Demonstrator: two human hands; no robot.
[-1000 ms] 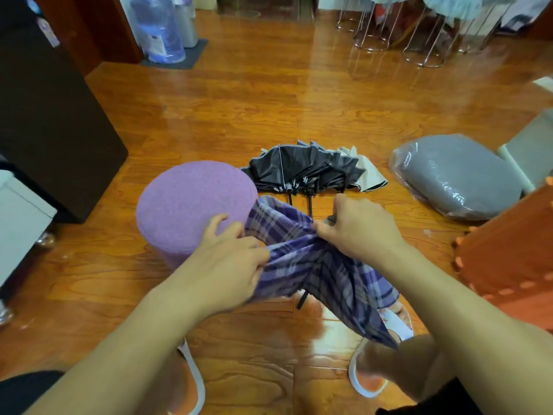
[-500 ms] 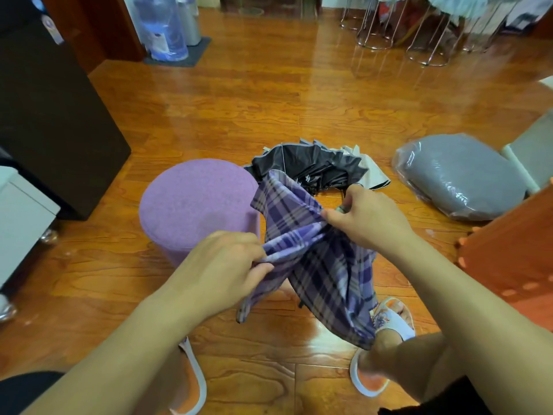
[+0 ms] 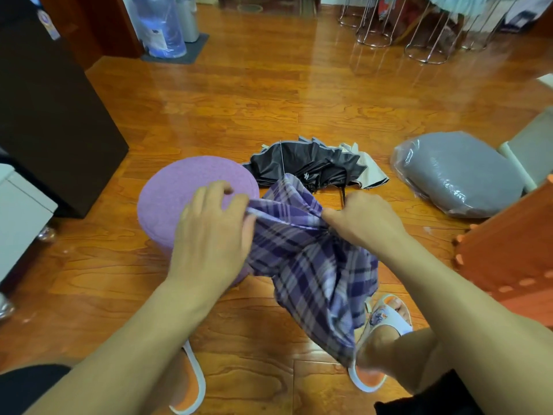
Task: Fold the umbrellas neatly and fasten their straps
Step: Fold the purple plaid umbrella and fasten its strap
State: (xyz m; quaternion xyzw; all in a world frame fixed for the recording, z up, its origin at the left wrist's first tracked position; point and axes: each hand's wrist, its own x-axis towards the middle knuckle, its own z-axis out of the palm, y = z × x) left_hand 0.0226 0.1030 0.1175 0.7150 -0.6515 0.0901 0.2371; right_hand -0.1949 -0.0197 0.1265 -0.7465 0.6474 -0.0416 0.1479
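Note:
A purple plaid umbrella (image 3: pixel 317 265) hangs loosely gathered in front of me, its canopy drooping down towards my right foot. My left hand (image 3: pixel 212 235) pinches a fold of the plaid cloth at its left edge, the other fingers spread. My right hand (image 3: pixel 362 223) grips the bunched cloth near the umbrella's top. Behind them a black umbrella (image 3: pixel 311 166) with a pale lining lies half collapsed on the wooden floor.
A round purple stool (image 3: pixel 185 193) stands just left of the plaid umbrella. A grey cushion in plastic (image 3: pixel 457 172) lies at the right, an orange foam mat (image 3: pixel 514 244) nearer. A dark cabinet (image 3: pixel 51 115) stands at the left. My slippered feet (image 3: pixel 386 319) are below.
My left hand has moved up and left, drawing a fold of plaid cloth taut away from my right hand. The canopy, bunched between both hands a second ago, now spreads wider.

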